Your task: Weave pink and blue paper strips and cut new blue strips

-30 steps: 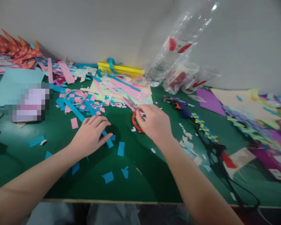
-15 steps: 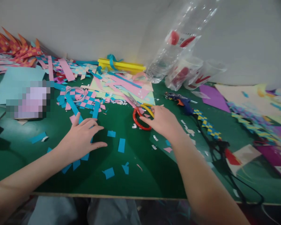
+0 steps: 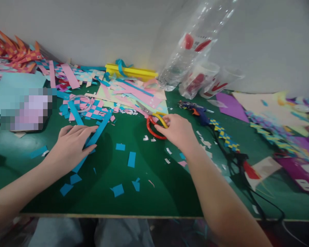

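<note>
Fingers [image 3: 86,129] of left hand [image 3: 69,145] lie flat and loosely spread, pressing a long blue strip [image 3: 99,128] onto the green counter [image 3: 154,195]; nothing pinched, just a palm-down hold. Right hand [image 3: 177,132] has its fingers curled onto the scissors [image 3: 154,121], touching the yellow and red handle loops. Can't tell whether they are threaded through the loops or only resting on top. Blades point up-left toward the paper pile and look shut.

Head view, rest of scene: strip runs diagonally from under the left palm up toward the pink-and-blue woven mat [image 3: 90,108], which lies just beyond the left fingertips. Tape ring [image 3: 79,103] sits on that mat. Blue offcuts [image 3: 131,159] lie scattered between the two hands. Glue gun [image 3: 198,113] is just right of the right hand, with its black cord trailing toward the counter edge. Empty bottle [image 3: 193,48] leans on the wall behind.

Step, as judged: strip pinned, scissors being picked up. Next move calls for a firm grip through the loops, then bringing the blades across to the strip, which sits well left of them.
</note>
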`<state>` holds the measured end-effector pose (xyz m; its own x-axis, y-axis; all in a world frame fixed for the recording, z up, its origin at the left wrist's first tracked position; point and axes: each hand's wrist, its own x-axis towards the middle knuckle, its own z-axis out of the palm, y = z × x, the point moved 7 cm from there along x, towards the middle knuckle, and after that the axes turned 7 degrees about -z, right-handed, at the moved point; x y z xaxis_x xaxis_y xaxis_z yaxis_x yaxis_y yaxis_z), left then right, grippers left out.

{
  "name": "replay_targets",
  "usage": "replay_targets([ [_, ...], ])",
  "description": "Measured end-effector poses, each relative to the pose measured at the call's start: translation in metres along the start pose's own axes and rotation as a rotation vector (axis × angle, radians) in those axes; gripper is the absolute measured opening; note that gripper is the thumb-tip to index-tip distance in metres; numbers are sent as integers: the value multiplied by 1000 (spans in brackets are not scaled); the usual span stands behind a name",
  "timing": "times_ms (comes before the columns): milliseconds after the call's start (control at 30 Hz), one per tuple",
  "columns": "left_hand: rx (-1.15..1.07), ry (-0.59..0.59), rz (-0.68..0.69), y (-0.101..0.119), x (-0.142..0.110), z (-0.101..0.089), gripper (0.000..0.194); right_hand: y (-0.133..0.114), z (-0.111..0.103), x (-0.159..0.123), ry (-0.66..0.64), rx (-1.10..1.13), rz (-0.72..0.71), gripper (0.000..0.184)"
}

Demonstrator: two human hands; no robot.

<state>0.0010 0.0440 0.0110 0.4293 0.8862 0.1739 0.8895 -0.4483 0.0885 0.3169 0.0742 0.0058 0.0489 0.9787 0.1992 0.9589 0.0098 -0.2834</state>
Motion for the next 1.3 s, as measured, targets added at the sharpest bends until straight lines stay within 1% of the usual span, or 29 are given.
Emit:
replay_targets([
  [67, -15, -3, 1, 0, 1, -2, 34, 4, 1, 1, 16, 42, 8, 28],
  [133, -36, 14, 17, 1, 2, -6, 32, 8, 0, 3, 60, 101, 6, 27],
  [267, -58, 41, 47, 3, 2, -10, 37, 13, -13, 4, 280, 223, -18, 34],
  [333, -47, 46, 66, 2, 1, -10, 39, 17, -15, 4, 346, 357, 6, 39],
  [400, -35, 22, 80, -1, 0, -8, 39, 20, -11, 6, 332, 588, 35, 42],
  [500, -25, -2, 88, -2, -3, -9, 37, 14, -1, 9, 215, 981, 26, 41],
  [567, -25, -24, 78, 0, -3, -10, 35, 8, -2, 8, 192, 1117, 3, 39],
  [600, -35, 3, 59, 2, -2, -13, 34, 7, -4, 8, 208, 1142, -3, 38],
  [633, -42, -37, 49, 5, -1, -11, 34, 7, -7, 7, 227, 1151, -8, 37],
  [667, -59, -4, 50, 9, 1, -13, 31, 8, -9, 7, 246, 1151, -8, 36],
  [733, -68, 1, 103, 21, 5, -13, 29, 10, -10, 7, 275, 1146, 11, 35],
  [800, -71, -29, 134, 31, 12, -9, 32, 15, -10, 7, 327, 1128, 49, 38],
  [867, -83, -90, 156, 40, 18, -3, 33, 19, -12, 7, 407, 1072, 68, 46],
  [933, -96, -129, 161, 47, 24, 2, 32, 18, -14, 7, 462, 984, 38, 52],
  [967, -105, -145, 164, 49, 27, 5, 31, 16, -15, 7, 469, 939, 13, 53],
  [1033, -124, -138, 162, 52, 31, 9, 30, 10, -14, 7, 420, 862, -29, 51],
  [1133, -169, -97, 157, 51, 35, 15, 29, 0, -9, 6, 251, 732, -68, 50],
  [1200, -196, -69, 154, 49, 36, 19, 31, -7, -10, 3, 177, 575, -125, 54],
  [1300, -240, -57, 145, 44, 37, 22, 35, -18, -15, -2, 115, 268, -286, 56],
])
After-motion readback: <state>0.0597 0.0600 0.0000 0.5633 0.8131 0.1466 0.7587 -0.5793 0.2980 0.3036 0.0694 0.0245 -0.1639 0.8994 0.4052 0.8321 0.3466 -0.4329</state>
